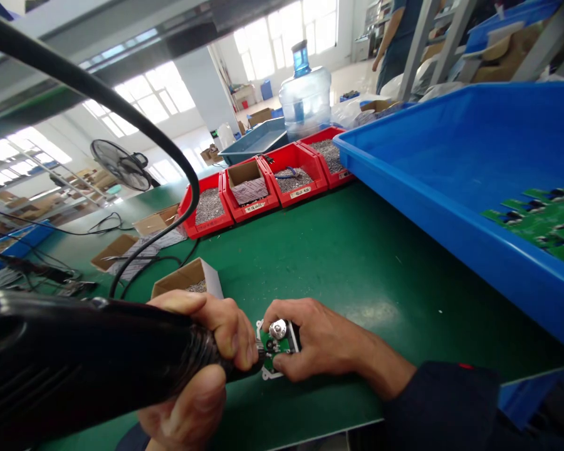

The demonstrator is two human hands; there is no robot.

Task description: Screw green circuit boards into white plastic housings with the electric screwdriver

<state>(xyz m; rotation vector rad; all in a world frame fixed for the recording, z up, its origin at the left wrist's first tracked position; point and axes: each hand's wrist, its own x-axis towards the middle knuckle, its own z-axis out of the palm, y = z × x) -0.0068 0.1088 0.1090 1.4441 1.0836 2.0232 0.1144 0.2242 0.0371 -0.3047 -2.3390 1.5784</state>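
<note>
Electric screwdriver (89, 357): glossy black cylinder, textured grip, clamped in the left hand (220, 326). Tabletop (272, 250): smooth, green. Tray (451, 225): blue plastic, sloping walls. Bins (271, 188): four, red, holding grey bits. Right hand (313, 338): thumb and fingers pinching circuit-board assembly (282, 342), white-edged, round silvery part, at screwdriver's tip, over tabletop.

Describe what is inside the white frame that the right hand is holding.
Inside the white frame, a green circuit board and a round silver part show. The right hand and the black tool cover some of the board; its underside is hidden.
</note>
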